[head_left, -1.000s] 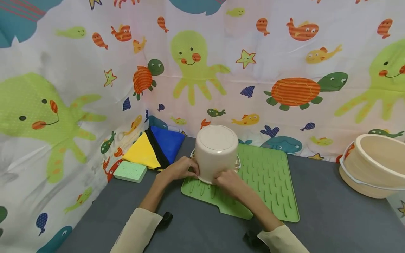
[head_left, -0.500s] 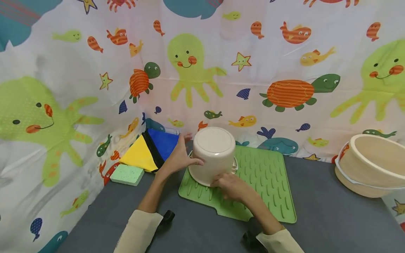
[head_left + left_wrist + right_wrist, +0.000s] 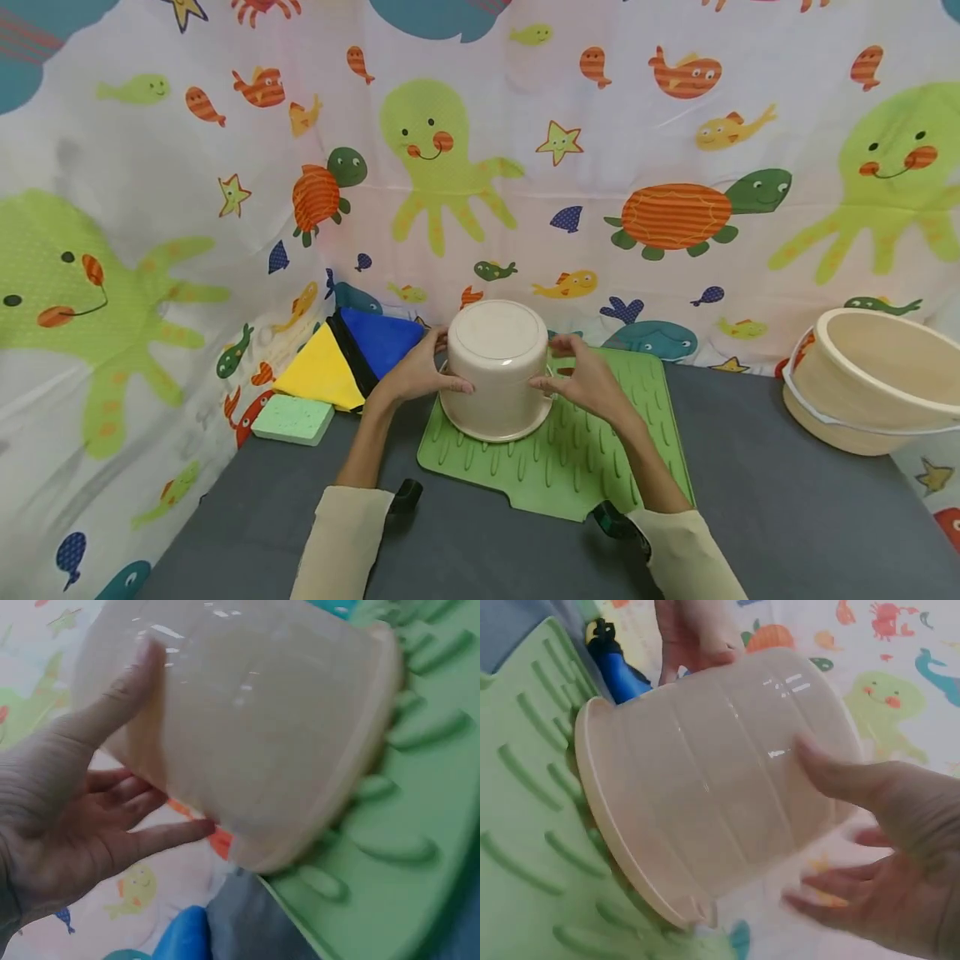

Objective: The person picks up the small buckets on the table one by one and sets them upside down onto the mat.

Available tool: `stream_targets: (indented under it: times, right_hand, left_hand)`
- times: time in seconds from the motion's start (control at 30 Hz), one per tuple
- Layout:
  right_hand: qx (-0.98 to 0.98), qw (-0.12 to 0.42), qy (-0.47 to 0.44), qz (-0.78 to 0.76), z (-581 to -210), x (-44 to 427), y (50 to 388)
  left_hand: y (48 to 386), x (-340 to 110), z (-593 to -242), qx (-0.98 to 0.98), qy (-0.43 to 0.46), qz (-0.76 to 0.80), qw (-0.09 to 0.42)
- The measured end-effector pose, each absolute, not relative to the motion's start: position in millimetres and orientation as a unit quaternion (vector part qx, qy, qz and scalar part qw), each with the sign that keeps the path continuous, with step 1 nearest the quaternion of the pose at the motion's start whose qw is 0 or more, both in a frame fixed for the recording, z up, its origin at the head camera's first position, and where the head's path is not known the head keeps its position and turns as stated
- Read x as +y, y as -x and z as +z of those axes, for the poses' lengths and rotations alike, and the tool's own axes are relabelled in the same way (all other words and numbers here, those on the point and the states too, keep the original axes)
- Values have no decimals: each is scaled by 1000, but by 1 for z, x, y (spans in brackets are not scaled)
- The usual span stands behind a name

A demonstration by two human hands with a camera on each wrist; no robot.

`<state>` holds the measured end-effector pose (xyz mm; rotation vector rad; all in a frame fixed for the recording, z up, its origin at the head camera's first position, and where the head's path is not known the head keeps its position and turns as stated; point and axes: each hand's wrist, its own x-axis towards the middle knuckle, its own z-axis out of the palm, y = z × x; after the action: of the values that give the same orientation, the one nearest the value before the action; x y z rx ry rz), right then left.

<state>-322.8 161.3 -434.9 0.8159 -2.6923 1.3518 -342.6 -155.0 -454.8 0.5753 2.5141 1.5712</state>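
A small beige bucket (image 3: 497, 371) stands upside down on a green ridged drying mat (image 3: 615, 442), base up and rim on the mat. On its left side is my left hand (image 3: 414, 371), thumb along the wall and fingers extended behind. My right hand (image 3: 588, 382) is at the opposite side, its thumb at the wall and its fingers spread. In the left wrist view the fingers (image 3: 172, 836) lie straight beside the bucket wall. The right wrist view shows fingers (image 3: 832, 889) loosely bent and apart from the bucket (image 3: 712, 772). Neither hand is wrapped round it.
A folded yellow and blue cloth (image 3: 322, 367) with a black band lies left of the mat, with a pale green sponge (image 3: 292, 419) before it. At the far right stands a larger beige bucket (image 3: 862, 383), tilted in view. A printed curtain (image 3: 660, 125) hangs behind the grey table (image 3: 487, 550).
Both hands have gone from the bucket's lower rim up to its sides, the left first, then the right. The bucket stays upside down on the mat. The view has shifted slightly.
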Motion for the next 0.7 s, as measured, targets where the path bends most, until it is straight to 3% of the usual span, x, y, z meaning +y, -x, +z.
stream_targets:
  times: [0.23, 0.7]
  right_hand:
    - [-813, -31, -261, 520, -456, 146, 320]
    - [-810, -5, -259, 526, -461, 148, 324]
  left_hand:
    - [341, -156, -458, 799, -268, 535, 56]
    - [349, -133, -455, 768, -265, 582, 46]
